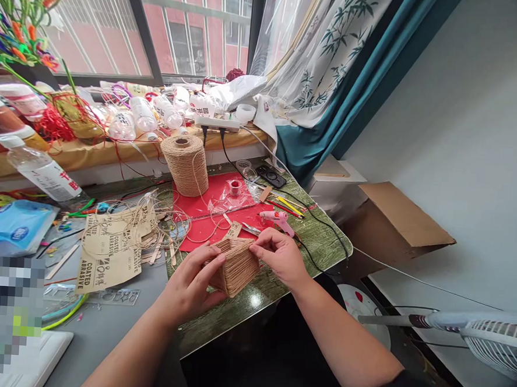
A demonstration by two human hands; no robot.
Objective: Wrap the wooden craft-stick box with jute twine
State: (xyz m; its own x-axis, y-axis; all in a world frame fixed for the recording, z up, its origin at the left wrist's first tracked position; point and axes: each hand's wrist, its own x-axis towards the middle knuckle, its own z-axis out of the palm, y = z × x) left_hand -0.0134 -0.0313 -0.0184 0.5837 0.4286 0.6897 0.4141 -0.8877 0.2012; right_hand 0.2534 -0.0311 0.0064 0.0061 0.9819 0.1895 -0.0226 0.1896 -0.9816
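Box of wound twine (241, 274) sits tilted between both hands over the near edge of the green tabletop (319, 239), its seemingly longer side slanting from left palm up toward right fingertips. Left hand (189, 280) clamps its left end, thumb below; right hand (282, 258), equally near, seems to pinch the rim's right corner.

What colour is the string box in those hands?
The string box is light brown, like tan; the head view, the only one, shows it.
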